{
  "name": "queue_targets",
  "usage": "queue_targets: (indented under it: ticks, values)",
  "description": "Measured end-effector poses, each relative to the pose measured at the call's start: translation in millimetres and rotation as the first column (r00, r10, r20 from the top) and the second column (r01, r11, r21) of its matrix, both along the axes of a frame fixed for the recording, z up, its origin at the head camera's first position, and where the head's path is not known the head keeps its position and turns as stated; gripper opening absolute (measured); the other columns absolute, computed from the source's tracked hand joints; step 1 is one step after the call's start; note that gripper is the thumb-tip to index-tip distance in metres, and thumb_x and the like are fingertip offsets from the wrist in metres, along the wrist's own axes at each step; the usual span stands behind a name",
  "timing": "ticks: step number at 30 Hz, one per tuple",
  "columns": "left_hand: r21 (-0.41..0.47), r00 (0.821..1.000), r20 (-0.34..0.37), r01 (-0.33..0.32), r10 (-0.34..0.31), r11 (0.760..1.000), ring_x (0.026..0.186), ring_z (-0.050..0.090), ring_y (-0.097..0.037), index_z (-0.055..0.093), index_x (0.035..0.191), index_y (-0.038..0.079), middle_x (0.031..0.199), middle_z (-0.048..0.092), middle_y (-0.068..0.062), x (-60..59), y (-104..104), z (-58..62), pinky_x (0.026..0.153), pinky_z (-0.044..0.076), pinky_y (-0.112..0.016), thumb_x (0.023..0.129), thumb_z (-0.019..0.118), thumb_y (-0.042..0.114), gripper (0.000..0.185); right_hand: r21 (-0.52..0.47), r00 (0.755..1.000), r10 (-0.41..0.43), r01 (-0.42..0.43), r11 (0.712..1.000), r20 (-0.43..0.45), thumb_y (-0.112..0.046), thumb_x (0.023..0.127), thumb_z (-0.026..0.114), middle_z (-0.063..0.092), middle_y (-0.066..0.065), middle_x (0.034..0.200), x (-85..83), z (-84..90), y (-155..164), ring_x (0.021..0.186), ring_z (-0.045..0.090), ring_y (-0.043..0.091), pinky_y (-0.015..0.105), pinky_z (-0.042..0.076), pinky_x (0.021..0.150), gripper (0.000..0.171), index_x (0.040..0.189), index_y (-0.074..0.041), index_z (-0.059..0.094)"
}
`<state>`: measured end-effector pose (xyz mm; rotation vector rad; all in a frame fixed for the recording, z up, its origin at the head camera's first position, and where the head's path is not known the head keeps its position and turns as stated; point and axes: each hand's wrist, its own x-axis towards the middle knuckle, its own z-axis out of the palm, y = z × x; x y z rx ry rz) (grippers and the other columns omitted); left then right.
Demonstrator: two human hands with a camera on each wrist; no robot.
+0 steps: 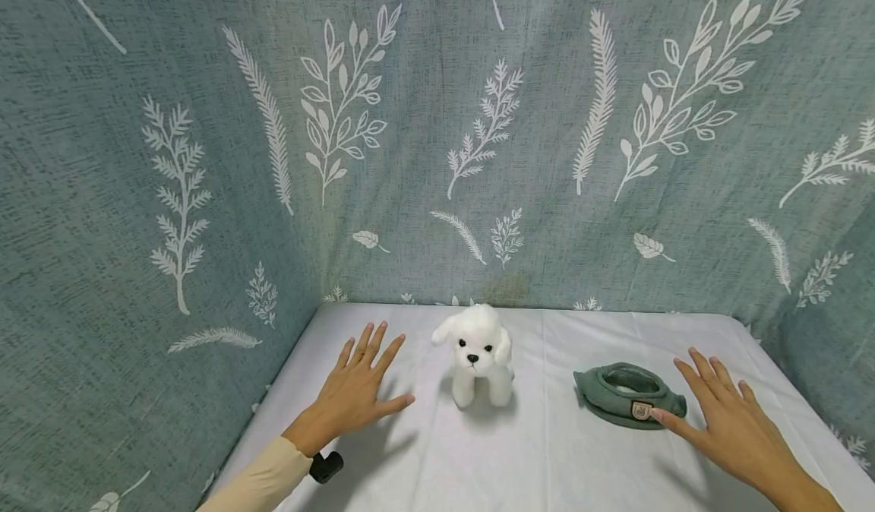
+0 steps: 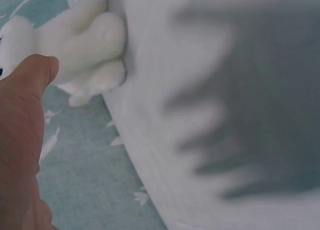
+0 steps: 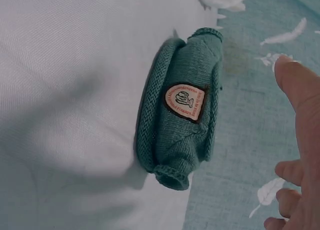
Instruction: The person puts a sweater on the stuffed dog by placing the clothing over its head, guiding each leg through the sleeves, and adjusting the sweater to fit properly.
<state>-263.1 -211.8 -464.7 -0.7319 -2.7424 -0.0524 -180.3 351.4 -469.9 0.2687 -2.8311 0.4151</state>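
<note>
A white plush dog (image 1: 477, 360) stands upright on the white cloth, facing the head camera. To its left my left hand (image 1: 358, 390) is held over the cloth with fingers spread, holding nothing; the dog also shows past the thumb in the left wrist view. A small green knitted sweater (image 1: 618, 413) with two short sleeves and a patch (image 3: 185, 102) on its front lies right of the dog, its round opening facing up. My right hand (image 1: 734, 425), fingers spread and holding nothing, hovers at the sweater's right side; the thumb tip overlaps it in the head view.
The white-covered table (image 1: 492, 466) has its back edge against a blue-green curtain (image 1: 424, 155) with white leaf prints, which also hangs along both sides. A black strap piece (image 1: 326, 466) sits at the left wrist. Shadows of both hands fall on the cloth.
</note>
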Motion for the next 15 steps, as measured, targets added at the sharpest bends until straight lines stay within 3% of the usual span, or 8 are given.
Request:
queue_targets:
  ticks: [3,5,9,12,15]
  values:
    - [0.006,1.000,0.007,0.006,-0.006,1.000,0.156,0.005,-0.038,0.025,0.165,0.019,0.171,0.006,-0.016,0.6,1,0.4,0.118,0.020,-0.065,0.092,0.055,0.075,0.097,-0.014,1.000,-0.003,0.003,1.000,0.021,-0.061,0.094,0.065,0.018,0.028,0.166,0.4,1.9,0,0.146,0.016,0.059,0.078,0.008,0.110,0.096,0.160,-0.001,0.029]
    - [0.015,1.000,0.003,0.015,-0.015,1.000,0.156,0.008,-0.038,0.027,0.165,0.019,0.170,0.010,-0.017,0.5,2,-0.3,0.118,0.022,-0.065,0.094,0.056,0.073,0.094,-0.014,0.999,-0.013,0.014,1.000,0.052,-0.063,0.095,0.064,0.023,0.030,0.163,0.6,4.4,-1,0.144,0.022,0.060,0.079,0.020,0.105,0.096,0.160,-0.002,0.030]
    - [0.053,0.999,0.000,0.041,-0.041,0.998,0.154,0.020,-0.040,0.033,0.163,0.016,0.167,0.022,-0.020,0.7,5,-1.7,0.114,0.031,-0.063,0.097,0.058,0.064,0.085,-0.016,0.991,-0.053,0.055,0.998,0.126,-0.066,0.096,0.061,0.040,0.033,0.152,1.1,9.9,-1,0.127,0.046,0.059,0.071,0.045,0.079,0.090,0.156,-0.004,0.037]
    - [0.105,0.997,-0.014,0.080,-0.079,0.991,0.146,0.037,-0.043,0.045,0.155,0.010,0.159,0.039,-0.024,1.8,7,-1.3,0.108,0.040,-0.061,0.099,0.064,0.052,0.072,-0.022,0.987,-0.079,0.083,0.996,0.143,-0.066,0.096,0.059,0.053,0.032,0.140,1.7,12.1,-1,0.107,0.061,0.054,0.059,0.050,0.064,0.084,0.150,-0.003,0.046]
    - [0.144,0.992,-0.050,0.126,-0.120,0.982,0.136,0.049,-0.044,0.056,0.142,0.006,0.146,0.053,-0.023,2.0,10,-1.8,0.102,0.046,-0.060,0.099,0.070,0.040,0.057,-0.035,0.988,-0.087,0.092,0.995,0.131,-0.065,0.096,0.060,0.065,0.025,0.126,2.2,11.7,-1,0.091,0.068,0.038,0.048,0.050,0.056,0.078,0.143,-0.003,0.055]
